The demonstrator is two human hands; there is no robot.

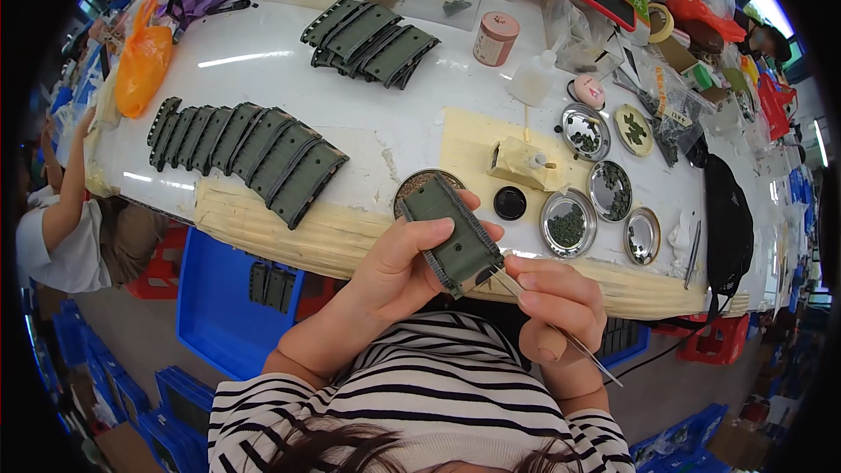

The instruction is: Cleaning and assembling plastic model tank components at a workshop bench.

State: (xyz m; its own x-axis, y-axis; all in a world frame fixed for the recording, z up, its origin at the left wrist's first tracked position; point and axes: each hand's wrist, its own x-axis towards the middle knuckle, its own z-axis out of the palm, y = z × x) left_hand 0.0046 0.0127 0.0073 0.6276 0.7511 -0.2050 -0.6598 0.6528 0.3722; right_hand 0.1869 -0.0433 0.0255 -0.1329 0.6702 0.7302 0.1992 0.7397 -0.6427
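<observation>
My left hand (405, 264) grips a dark green rectangular plastic part (450, 233) with ribbed grey edges, holding it over the table's front edge. My right hand (561, 300) pinches metal tweezers (545, 317) whose tips touch the lower corner of that part. Just behind the part, a round dish (419, 180) lies partly hidden by it. My striped sleeves fill the bottom of the view.
A row of the same green parts (245, 154) lies at the left, and a stack of them (372, 42) sits further back. Several small metal dishes (571, 224) of tiny dark pieces, a black cap (510, 202) and a white squeeze bottle (534, 77) stand right. Another person (66, 219) sits left; blue crates (229, 298) are below.
</observation>
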